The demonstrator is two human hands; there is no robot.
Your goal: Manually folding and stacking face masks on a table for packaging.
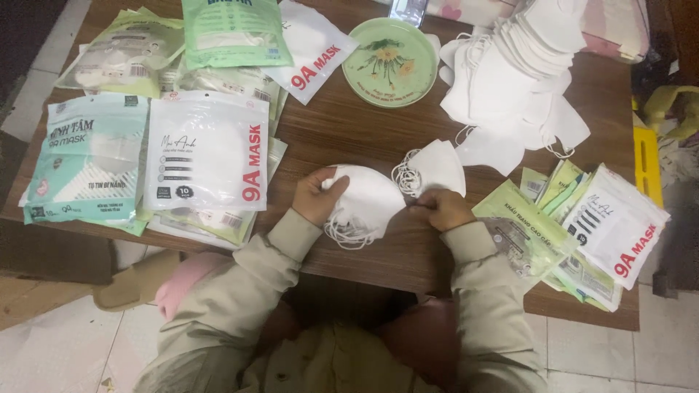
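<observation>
We note the left hand (314, 196) fingers curled around a stack of white masks (364, 200), gripping its edge; the right hand (442, 209) fingers pinch the stack's opposite edge. The stack is held just above the wooden desk (342, 127), a single white mask (437, 167) just beyond, packaged masks (207, 149) to the left.

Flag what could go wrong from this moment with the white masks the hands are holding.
1. The left hand and right hand hold a bunch of white masks with ear loops dangling; the loops might tangle or snag.
2. The tall pile of loose masks leans toward the table edge and may slide off.
3. The packets on the right overhang the table edge and could be knocked to the floor.
</observation>
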